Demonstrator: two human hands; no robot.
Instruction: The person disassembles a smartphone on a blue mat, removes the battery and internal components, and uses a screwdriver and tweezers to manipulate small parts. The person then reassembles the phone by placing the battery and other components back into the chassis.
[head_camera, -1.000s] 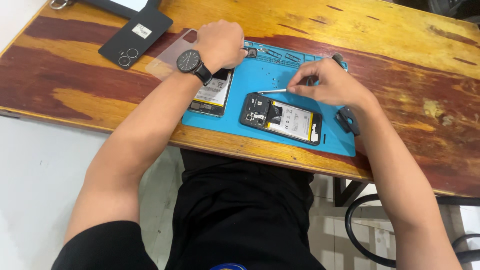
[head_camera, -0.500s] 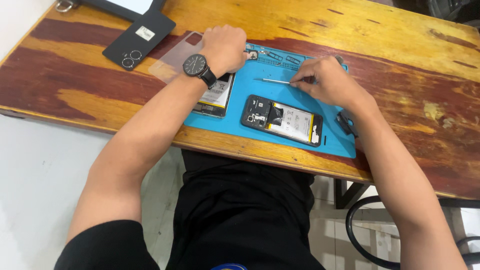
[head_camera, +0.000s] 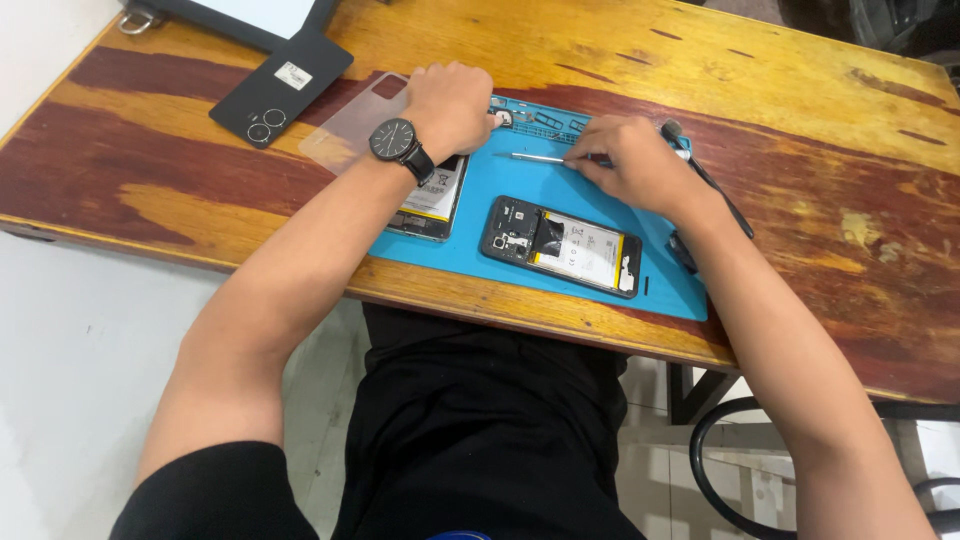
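Right hand (head_camera: 635, 160) pinches a thin silver metal screwdriver (head_camera: 540, 157); left hand (head_camera: 452, 102) rests closed, seemingly empty, beyond it. Light, stiff, probably slippery tool, best gripped at its handle end.

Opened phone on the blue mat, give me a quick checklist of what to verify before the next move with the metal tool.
1. Opened phone lies flat and fully on the blue mat: ok.
2. Right hand grips the thin metal tool: ok.
3. Tool tip is clear of the phone, lying above it on the mat: ok.
4. Left hand steadies the opened phone: not ok, it rests at the mat's top edge, beside the second opened phone.
5. Small parts sit in the mat's top tray: cannot tell, too small.
6. Black back cover lies off the mat: ok.
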